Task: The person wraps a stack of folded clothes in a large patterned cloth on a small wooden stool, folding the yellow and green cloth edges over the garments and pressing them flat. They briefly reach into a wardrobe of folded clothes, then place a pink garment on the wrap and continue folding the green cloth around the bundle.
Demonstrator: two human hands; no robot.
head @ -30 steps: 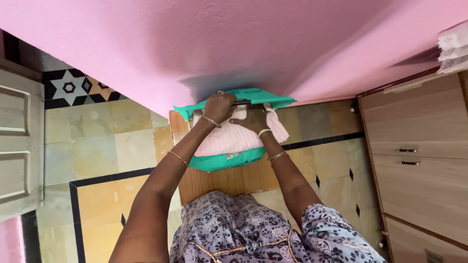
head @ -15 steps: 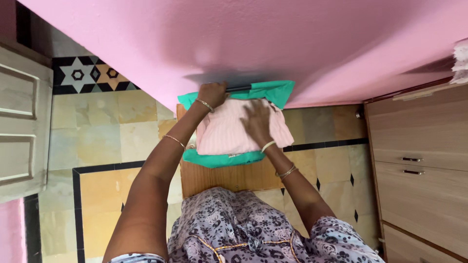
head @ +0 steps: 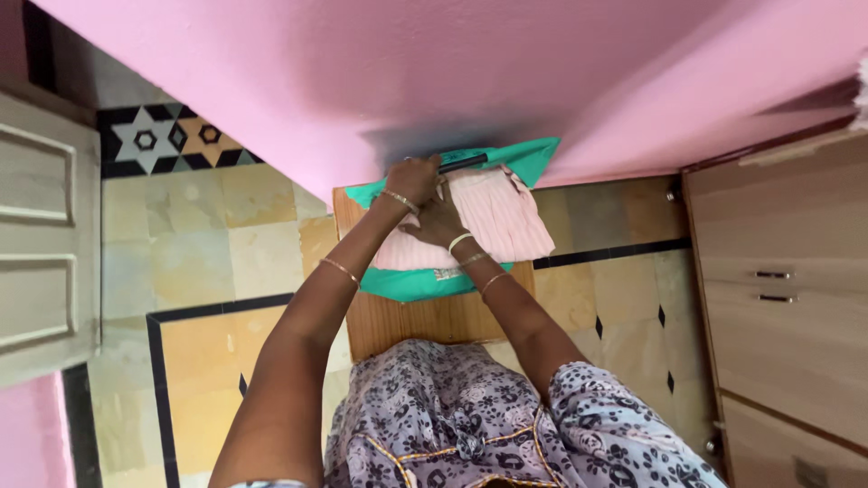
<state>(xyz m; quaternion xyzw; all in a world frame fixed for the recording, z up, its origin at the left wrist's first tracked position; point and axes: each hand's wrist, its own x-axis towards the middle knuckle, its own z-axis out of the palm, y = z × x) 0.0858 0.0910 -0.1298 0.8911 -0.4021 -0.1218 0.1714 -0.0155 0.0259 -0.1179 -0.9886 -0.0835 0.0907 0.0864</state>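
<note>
A pink striped cloth (head: 502,221) lies spread on a green cloth (head: 411,282) on a small wooden table (head: 425,321) against the pink wall. My left hand (head: 411,181) is at the pink cloth's far left corner, fingers curled on its edge. Beside it a thin black object (head: 463,163) lies along the wall. My right hand (head: 438,224) lies flat on the left part of the pink cloth, fingers spread. Both wrists wear thin bangles.
A pink wall (head: 452,72) rises just behind the table. A wooden cabinet with drawers (head: 778,289) stands at the right, a pale panelled door (head: 45,235) at the left. The floor is yellow tile with black borders (head: 217,226).
The pink cloth was bunched under both hands and is now spread flat. My right hand has slid left across it towards my left hand, which stays at the far corner.
</note>
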